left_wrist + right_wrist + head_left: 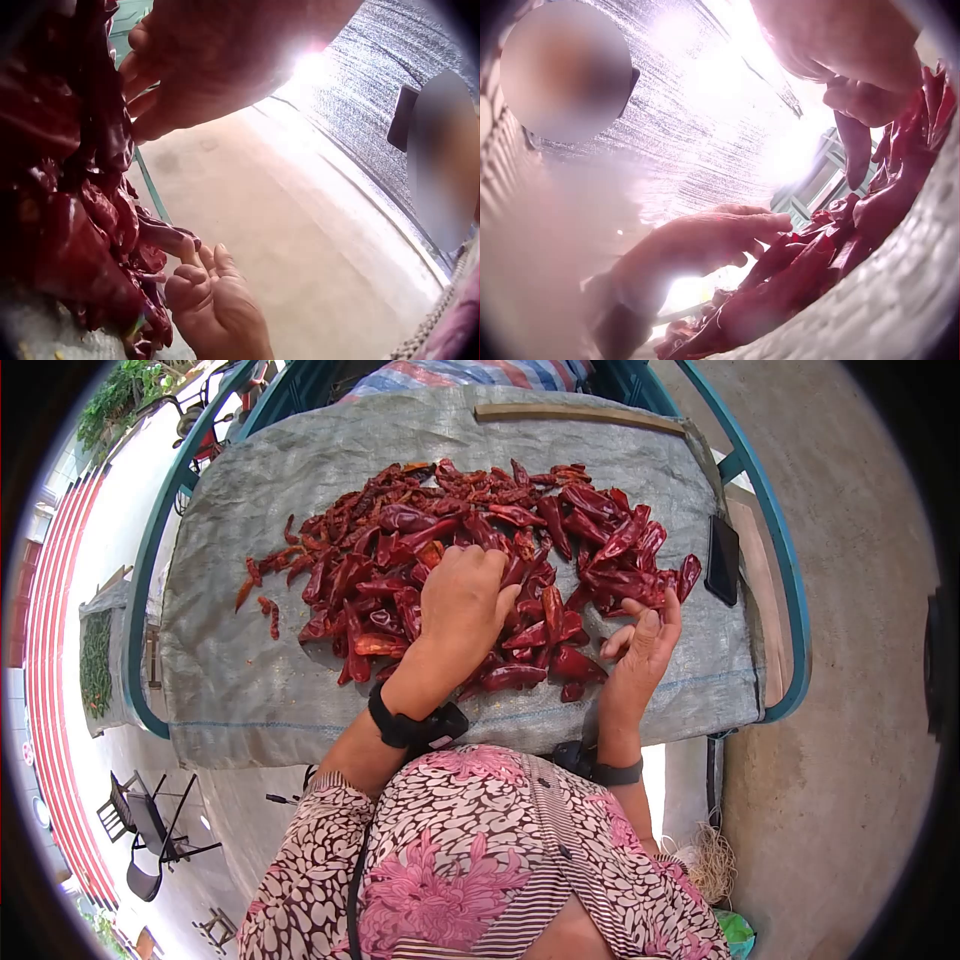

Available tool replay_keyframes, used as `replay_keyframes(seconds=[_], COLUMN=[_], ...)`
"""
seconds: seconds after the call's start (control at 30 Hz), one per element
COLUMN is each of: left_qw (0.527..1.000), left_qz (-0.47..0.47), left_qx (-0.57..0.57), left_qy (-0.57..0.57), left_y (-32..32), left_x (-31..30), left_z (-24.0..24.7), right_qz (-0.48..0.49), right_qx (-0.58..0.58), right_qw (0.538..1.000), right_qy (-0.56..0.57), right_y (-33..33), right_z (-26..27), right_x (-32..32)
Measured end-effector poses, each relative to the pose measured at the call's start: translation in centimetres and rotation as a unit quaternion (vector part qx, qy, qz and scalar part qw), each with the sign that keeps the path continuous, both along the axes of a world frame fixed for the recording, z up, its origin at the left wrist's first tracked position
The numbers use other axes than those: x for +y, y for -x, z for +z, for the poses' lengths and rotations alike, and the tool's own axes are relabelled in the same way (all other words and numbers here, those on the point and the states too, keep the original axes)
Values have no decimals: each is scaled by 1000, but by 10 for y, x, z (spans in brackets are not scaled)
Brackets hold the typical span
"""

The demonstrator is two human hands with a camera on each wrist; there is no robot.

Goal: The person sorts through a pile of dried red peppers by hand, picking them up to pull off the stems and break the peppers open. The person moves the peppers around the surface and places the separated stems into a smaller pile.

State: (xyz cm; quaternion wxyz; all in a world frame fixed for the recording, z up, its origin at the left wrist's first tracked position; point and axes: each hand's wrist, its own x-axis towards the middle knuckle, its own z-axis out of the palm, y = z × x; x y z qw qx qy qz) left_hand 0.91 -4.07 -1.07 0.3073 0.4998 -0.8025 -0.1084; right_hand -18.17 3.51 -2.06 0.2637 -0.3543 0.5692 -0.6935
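we judge dried chillies (pixel 600 550) light, brittle, so pinch at stem. left hand (pixel 460 605) fingers sunk among them, grip unclear; right hand (pixel 640 650) palm up, loosely curled, empty.

dried red chillies (pixel 480 560) | wrinkled | heaped loosely | on grey sack

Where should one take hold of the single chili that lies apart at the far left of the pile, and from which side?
Pinch the chili across its middle, coming straight down from above. It lies flat and slanted on the grey sack, with bare cloth beside it, so nothing is in the way. The left hand, resting on the pile, is probably the nearer one.
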Motion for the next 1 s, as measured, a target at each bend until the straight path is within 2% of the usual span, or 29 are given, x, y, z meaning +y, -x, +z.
replay_keyframes(seconds=[0.1, 0.17, 0.27, 0.4, 0.5, 0.63, 0.87, 0.97, 1.0], left_qw=[1000, 999, 996, 974, 963, 968, 976, 975, 974], left_qz=[3, 4, -60, -188, -218, -218, -207, -203, -202], left_qx=[-27, -32, 47, 121, 160, 116, 55, 69, 77], left_qy=[15, 25, 54, 29, -17, -37, -48, -59, -67], left_y=[2, 1, -3, -1, 5, 5, 7, 11, 13], left_x=[-1, -2, 3, 12, 18, 26, 41, 46, 47], left_z=[-5, -7, 7, 21, 16, 11, 15, 17, 16], right_qz=[-34, 23, 108, 190, 247, 207, 217, 291, 299], right_qx=[6, 24, 25, 73, 128, 72, 172, -27, -51], right_qw=[999, 999, 993, 976, 953, 968, 957, 945, 941], right_qy=[18, -9, -35, -82, -116, -120, -85, -149, -148], right_y=[-3, 2, -4, -13, -14, -12, -16, -9, -5], right_z=[4, -5, -6, 6, 7, -8, -1, 11, 14], right_x=[-4, 0, 4, 4, 4, 9, 8, 14, 16])
